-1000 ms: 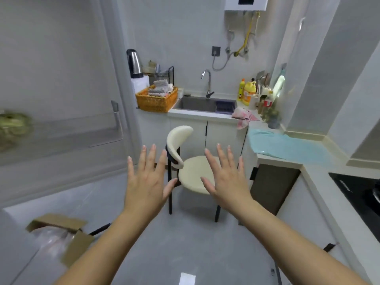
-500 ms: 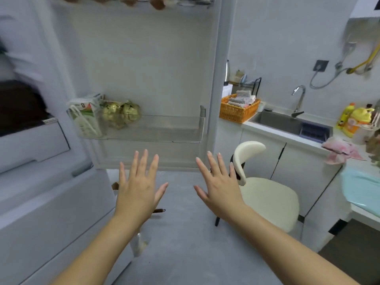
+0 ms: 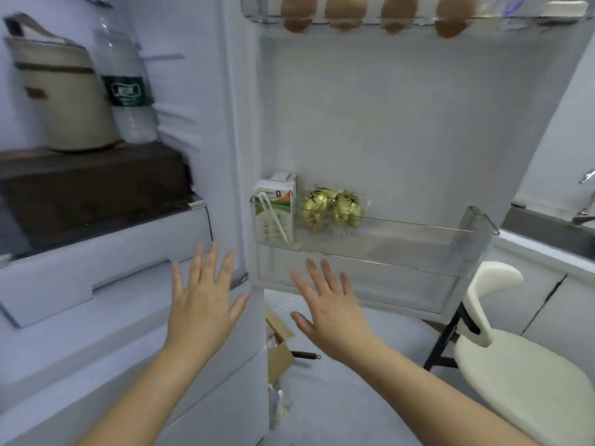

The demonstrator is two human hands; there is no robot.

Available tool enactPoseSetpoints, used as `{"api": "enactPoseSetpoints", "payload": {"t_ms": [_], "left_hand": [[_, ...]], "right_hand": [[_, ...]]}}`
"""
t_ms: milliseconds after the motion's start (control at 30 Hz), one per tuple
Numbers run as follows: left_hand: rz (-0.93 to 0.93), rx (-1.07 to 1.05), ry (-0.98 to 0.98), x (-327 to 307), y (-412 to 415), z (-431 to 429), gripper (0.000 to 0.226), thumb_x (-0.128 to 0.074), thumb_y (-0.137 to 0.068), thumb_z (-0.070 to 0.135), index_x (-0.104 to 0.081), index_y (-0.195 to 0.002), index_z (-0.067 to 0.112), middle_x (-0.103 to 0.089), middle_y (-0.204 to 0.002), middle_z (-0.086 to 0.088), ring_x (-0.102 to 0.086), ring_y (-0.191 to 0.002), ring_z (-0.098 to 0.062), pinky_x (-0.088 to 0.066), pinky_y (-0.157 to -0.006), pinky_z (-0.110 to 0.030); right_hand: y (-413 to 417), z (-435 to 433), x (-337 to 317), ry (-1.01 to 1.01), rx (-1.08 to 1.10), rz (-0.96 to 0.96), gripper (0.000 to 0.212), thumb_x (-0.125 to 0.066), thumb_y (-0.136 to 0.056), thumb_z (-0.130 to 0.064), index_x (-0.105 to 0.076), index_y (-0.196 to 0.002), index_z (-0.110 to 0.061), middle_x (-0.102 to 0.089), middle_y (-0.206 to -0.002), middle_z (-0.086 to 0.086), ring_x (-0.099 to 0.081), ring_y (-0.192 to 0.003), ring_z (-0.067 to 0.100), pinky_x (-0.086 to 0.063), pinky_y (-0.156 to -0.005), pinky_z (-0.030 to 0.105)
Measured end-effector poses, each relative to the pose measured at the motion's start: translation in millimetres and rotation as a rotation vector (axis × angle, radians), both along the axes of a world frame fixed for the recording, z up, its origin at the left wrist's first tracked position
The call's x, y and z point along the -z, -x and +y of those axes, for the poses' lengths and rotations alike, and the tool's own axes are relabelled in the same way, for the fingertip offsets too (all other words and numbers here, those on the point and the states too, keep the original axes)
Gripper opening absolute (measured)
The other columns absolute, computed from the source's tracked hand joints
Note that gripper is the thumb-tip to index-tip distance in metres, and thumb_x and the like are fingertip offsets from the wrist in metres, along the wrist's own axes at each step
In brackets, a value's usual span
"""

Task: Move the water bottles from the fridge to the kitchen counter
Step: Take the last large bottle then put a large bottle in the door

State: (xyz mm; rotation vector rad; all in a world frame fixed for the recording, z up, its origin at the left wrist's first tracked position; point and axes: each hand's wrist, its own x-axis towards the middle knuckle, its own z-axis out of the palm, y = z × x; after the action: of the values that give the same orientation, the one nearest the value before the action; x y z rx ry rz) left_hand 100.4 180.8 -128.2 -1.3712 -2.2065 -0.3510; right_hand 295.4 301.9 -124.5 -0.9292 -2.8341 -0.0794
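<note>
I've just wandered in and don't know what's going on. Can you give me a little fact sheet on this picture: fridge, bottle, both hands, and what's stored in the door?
Fridge: open, door swung to the right
Water bottle: one visible, upright on an inner shelf, beside a beige bag
Left hand: fingers spread, holding nothing
Right hand: fingers spread, holding nothing
Door shelf: drink carton with straw, gold-wrapped items
Top door rack: brown eggs
Progress: bottle untouched
</note>
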Motion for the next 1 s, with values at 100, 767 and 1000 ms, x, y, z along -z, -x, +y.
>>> {"api": "enactPoseSetpoints", "payload": {"t_ms": [100, 767, 1000], "left_hand": [[-0.001, -0.068, -0.007, -6, 44, -14, 0.069, -0.059, -0.089, 0.048, -0.044, -0.143, 0.007, -0.040, -0.148, -0.022, -0.033, -0.139, -0.039, -0.029, -0.104, -0.066], [-0.005, -0.487, -0.043, -120, 240, -7, 0.069, -0.037, -0.097, 0.053, -0.017, -0.154, 0.017, -0.013, -0.161, -0.011, -0.005, -0.149, -0.029, -0.010, -0.117, -0.056], [0.039, -0.487, -0.095, -180, 328, 23, 0.070, -0.038, -0.099, 0.050, -0.013, -0.154, 0.016, -0.009, -0.162, -0.013, -0.006, -0.149, -0.031, -0.016, -0.117, -0.055]], "right_hand": [[57, -8, -2, 0.021, -0.093, 0.005, 0.068, -0.030, -0.102, -0.052, 0.006, -0.157, -0.031, 0.014, -0.165, 0.004, 0.015, -0.151, 0.029, 0.003, -0.121, 0.052], [342, 17, -114, 0.118, -0.258, 0.366, 0.067, -0.041, -0.103, -0.041, -0.006, -0.158, -0.025, -0.001, -0.166, 0.009, -0.001, -0.152, 0.032, -0.014, -0.122, 0.048], [427, 67, -176, 0.039, -0.187, 0.399, 0.066, -0.040, -0.103, -0.041, -0.006, -0.158, -0.026, -0.001, -0.166, 0.008, -0.003, -0.152, 0.032, -0.017, -0.122, 0.048]]}}
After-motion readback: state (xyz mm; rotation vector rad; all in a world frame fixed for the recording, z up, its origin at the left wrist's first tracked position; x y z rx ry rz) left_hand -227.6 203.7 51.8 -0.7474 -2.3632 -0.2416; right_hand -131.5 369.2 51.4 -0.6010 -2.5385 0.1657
